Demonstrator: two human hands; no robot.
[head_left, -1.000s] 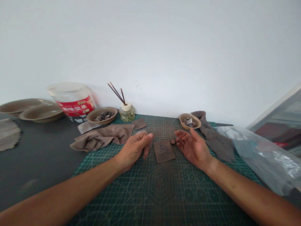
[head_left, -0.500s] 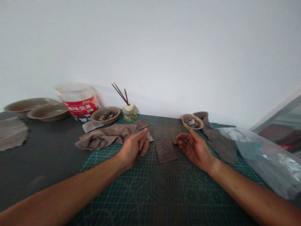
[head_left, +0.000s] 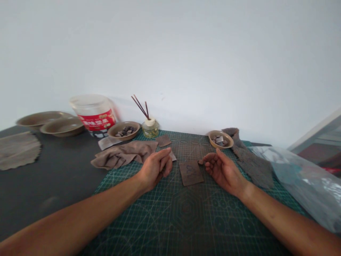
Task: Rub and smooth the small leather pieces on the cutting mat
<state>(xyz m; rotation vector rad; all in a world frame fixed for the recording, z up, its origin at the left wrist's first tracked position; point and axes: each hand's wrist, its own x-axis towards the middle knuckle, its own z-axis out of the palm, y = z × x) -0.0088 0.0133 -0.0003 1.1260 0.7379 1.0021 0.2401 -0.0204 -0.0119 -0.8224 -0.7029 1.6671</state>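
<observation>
Brown square [head_left: 191,173] with dark markings lies flat on green cutting mat [head_left: 149,220], head view, between the two hands, slightly tilted relative to the grid. Left hand [head_left: 157,169] is just left of it, apart from it; fingers bent and close together, index reaching furthest forward; can't tell if anything is pinched. Right hand [head_left: 222,171] is palm inward on the other side, thumb raised and apart from the curled fingers, which sit close together; nothing visible in the palm. Small brown piece [head_left: 200,161] is at the square's upper right corner, right by the right fingertips; contact unclear. White slip [head_left: 172,155] is partly hidden behind left hand, smaller brown patch [head_left: 163,140] farther back. Crumpled brown cloth [head_left: 125,154] lies left, across mat edge and dark table [head_left: 64,177]. Behind it: left bowl [head_left: 113,133] of small dark and brown pieces, then reed diffuser [head_left: 150,128] with sticks upright at a slant. Right bowl [head_left: 222,146] holds brown pieces and a whitish one; grey fuzzy cloth [head_left: 253,165] beside it, clear plastic bag [head_left: 301,181] further right. Far left: red-labelled tub [head_left: 96,121], two shallow brown bowls [head_left: 62,128], flat brown cloth [head_left: 20,151].
</observation>
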